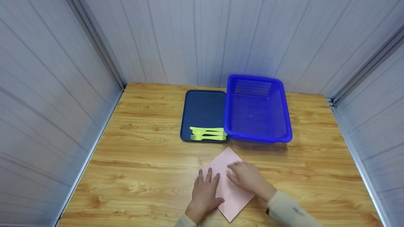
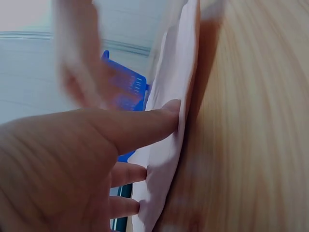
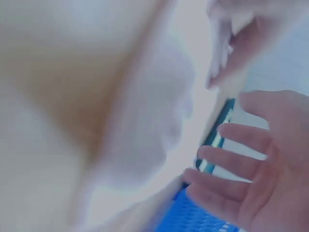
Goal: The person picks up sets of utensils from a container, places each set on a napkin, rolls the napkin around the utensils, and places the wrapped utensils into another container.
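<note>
Sleeves: two light sleeves enter at the near edge, one on each arm.
Left hand: the left hand lies on the left part of the pink sheet, fingers spread wide and pointing to the far side; the thumb rests at the sheet's near-left edge.
Right hand: the right hand is over the right part of the sheet; the right wrist view shows its fingers spaced, slightly bent and holding nothing.
Pink sheet: the pink sheet lies on the near part of the counter, one corner toward the near side and one toward the far side; whether it is paper or cloth cannot be told.
Cutlery: a yellow-green fork, spoon and knife lie side by side, in that order from near to far, handles to the right.
Tray: the dark blue tray lies beyond the sheet and carries the cutlery along its near edge.
Basket: the blue basket stands at the far right, overlapping the tray's right edge in the head view.
Wall: a pale panelled wall rises behind the counter's far edge.
</note>
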`<action>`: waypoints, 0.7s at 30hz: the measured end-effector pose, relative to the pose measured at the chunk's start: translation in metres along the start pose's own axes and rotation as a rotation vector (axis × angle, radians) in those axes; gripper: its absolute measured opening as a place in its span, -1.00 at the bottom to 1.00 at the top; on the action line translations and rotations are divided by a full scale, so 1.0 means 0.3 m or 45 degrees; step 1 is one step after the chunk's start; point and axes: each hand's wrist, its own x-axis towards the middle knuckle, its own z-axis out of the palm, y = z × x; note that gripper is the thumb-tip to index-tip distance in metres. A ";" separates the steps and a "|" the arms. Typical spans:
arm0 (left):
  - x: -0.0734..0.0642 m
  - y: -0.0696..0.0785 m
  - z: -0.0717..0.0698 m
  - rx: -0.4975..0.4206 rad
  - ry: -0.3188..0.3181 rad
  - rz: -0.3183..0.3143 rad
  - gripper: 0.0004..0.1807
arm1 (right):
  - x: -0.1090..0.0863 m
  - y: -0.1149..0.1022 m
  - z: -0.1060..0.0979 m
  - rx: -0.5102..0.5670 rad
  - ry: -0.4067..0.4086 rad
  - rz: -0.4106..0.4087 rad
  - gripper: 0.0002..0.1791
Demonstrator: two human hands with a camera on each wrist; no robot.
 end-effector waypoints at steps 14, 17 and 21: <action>-0.005 0.010 -0.029 -0.035 -0.141 -0.071 -0.01 | 0.528 -0.033 0.071 -0.282 -0.027 0.022 -0.84; -0.006 0.011 -0.028 -0.037 -0.177 -0.082 -0.01 | 0.566 -0.025 0.093 -0.333 -0.083 0.072 -0.84; -0.001 0.009 -0.028 -0.027 -0.188 -0.087 0.00 | 0.594 -0.008 0.096 -0.395 -0.083 0.051 -0.85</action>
